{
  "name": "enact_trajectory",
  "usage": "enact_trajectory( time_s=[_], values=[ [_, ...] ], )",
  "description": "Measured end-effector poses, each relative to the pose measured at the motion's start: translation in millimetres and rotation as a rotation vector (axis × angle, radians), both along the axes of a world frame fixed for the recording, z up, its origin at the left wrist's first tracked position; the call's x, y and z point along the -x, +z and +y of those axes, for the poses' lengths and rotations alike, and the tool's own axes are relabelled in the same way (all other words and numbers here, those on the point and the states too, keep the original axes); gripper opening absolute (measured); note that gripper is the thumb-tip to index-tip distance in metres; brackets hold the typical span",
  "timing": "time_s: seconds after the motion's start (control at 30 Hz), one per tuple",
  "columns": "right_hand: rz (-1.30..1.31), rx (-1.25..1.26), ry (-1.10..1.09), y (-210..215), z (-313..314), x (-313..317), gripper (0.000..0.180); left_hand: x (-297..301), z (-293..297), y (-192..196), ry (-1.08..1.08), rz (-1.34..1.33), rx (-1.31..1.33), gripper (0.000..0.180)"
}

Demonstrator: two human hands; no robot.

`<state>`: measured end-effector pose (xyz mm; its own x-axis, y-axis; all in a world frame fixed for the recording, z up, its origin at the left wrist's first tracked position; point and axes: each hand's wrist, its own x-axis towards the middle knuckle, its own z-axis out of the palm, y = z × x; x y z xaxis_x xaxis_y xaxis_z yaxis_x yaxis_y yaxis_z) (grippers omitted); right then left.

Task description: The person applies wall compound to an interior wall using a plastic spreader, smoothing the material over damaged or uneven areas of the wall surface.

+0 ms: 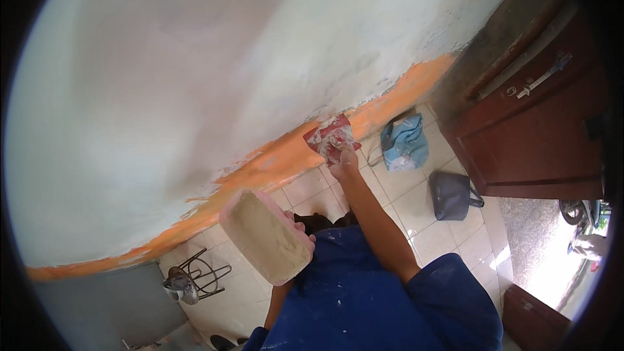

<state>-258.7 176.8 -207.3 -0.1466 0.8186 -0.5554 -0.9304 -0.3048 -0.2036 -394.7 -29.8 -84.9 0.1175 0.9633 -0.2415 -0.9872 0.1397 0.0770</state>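
My left hand [300, 226] grips the side of an oblong pink tub [268, 239], whose inside is coated with pale putty. Out at the end of my extended arm, my right hand [344, 165] is closed around a red putty spreader [331, 138] smeared with whitish paste. The spreader is at the orange lower band [286, 156] of the wall; whether its edge touches the wall I cannot tell. Above that band, the wall [188, 84] is covered in a pale, uneven coat with a ragged lower edge.
A blue bag [404, 144] and a dark grey bag [450, 195] lie on the tiled floor [432, 237] to the right. Beyond them is a brown door [533, 130] beside an opening to outdoors. A metal-framed stool [195, 278] stands at the lower left.
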Motion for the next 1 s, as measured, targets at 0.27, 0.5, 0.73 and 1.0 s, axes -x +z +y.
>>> enact_trajectory(
  time_s=[0.27,0.5,0.73,1.0],
  values=[
    [-0.209,0.343,-0.294,12.2,42.2,30.2,0.023,3.0,14.9,18.2,0.067,-0.003,0.042,0.058],
    [-0.163,0.343,-0.480,34.3,68.7,45.2,0.032,30.4,16.1,1.8,0.058,-0.046,-0.057,0.064],
    [-0.384,0.261,-0.345,77.6,57.7,63.1,0.035,40.5,20.0,9.9,0.160,-0.020,0.011,0.064],
    [-0.349,0.205,-0.251,77.4,27.2,46.2,0.026,56.9,32.8,-23.2,-0.031,0.013,-0.108,0.075]
  ],
)
